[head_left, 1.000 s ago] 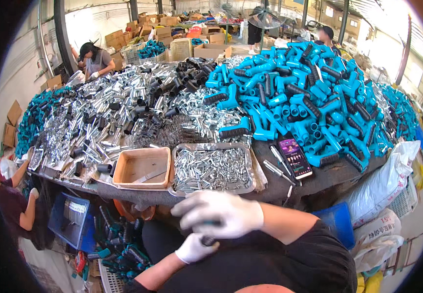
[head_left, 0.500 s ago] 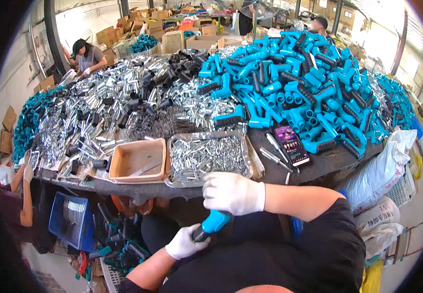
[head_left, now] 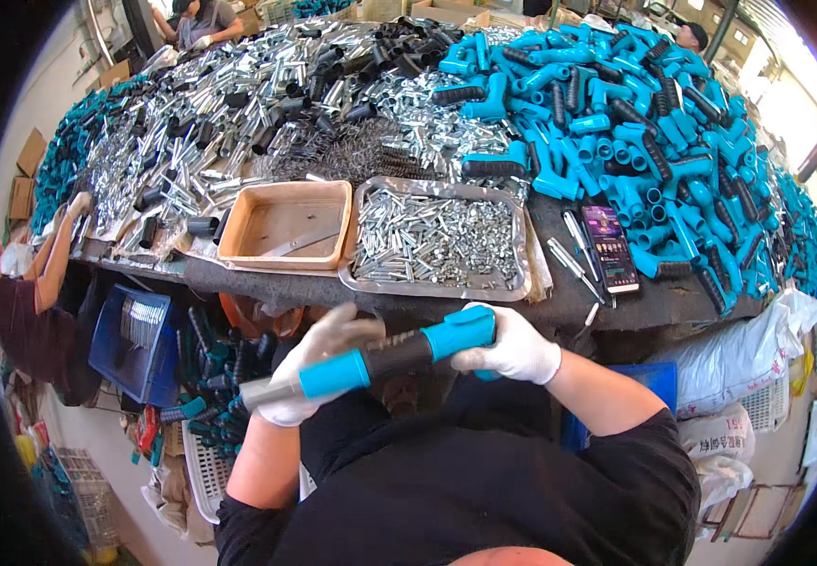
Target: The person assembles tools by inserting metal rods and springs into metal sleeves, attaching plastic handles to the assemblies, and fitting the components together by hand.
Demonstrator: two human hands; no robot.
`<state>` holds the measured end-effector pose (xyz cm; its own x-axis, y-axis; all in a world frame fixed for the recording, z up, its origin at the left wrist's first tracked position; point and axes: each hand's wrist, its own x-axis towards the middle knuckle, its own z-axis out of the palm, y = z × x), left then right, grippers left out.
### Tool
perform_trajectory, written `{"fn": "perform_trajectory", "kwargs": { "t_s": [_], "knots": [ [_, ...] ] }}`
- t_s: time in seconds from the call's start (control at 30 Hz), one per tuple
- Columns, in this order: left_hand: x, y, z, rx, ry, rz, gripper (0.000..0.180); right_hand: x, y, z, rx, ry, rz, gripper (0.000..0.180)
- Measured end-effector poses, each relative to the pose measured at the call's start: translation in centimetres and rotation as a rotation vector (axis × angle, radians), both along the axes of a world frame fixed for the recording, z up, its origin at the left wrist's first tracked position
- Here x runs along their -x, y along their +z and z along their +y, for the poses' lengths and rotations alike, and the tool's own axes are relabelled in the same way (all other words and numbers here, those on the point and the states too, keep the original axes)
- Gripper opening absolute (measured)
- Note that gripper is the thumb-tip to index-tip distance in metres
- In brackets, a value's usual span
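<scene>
Piles of parts are covering a big dark table (head_left: 559, 307) in a busy workshop. Shiny silver tubes (head_left: 191, 104) are lying on the left part of it, and blue plastic handles (head_left: 635, 123) are heaped on the right. Near the table's front edge, an orange tray (head_left: 239, 247) is sitting just beside a metal tray (head_left: 520, 247) full of small silver pieces. A phone (head_left: 609, 247) is lying to the right of the trays.

Below the table edge, the person is holding a long blue and black tool (head_left: 380, 357) in front of their body. Its long side is running left to right, and it is tilting a little. The silver tip is pointing down to the left, and the fat blue end is sitting higher on the right. The left hand (head_left: 319, 363), in a white glove, is closing around the tool near the tip. The right hand (head_left: 514, 347), also gloved, is gripping the fat blue end.

At the far left, another person's arm (head_left: 55, 250) is reaching up to the table.
</scene>
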<state>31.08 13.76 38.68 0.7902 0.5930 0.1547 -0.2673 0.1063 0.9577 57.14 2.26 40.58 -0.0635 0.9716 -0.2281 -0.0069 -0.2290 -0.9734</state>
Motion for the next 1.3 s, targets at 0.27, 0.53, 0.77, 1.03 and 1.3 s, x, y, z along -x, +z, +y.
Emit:
{"fn": "perform_trajectory", "kwargs": {
  "t_s": [0.27,0.53,0.77,1.03,1.3],
  "knots": [
    [-2.7,-0.6,2.1,0.463,0.379,-0.353,0.020,-5.4,3.0,7.7,-0.538,0.074,-1.064,0.029],
    [-4.5,-2.5,3.0,0.353,0.434,-0.007,0.011,-17.7,2.1,16.6,-0.290,-0.024,-1.780,0.042],
    [-4.4,-3.3,3.0,0.321,0.443,0.141,0.009,-22.3,5.1,21.3,-0.166,-0.042,-2.020,0.021],
    [-3.7,-3.9,2.6,0.257,0.357,0.251,0.013,-18.4,1.3,28.9,-0.284,-0.100,-1.935,0.022],
    [-2.9,-4.0,1.3,0.221,0.175,0.126,0.039,-14.6,5.5,22.4,-0.495,-0.288,-1.070,0.016]
  ]
}}
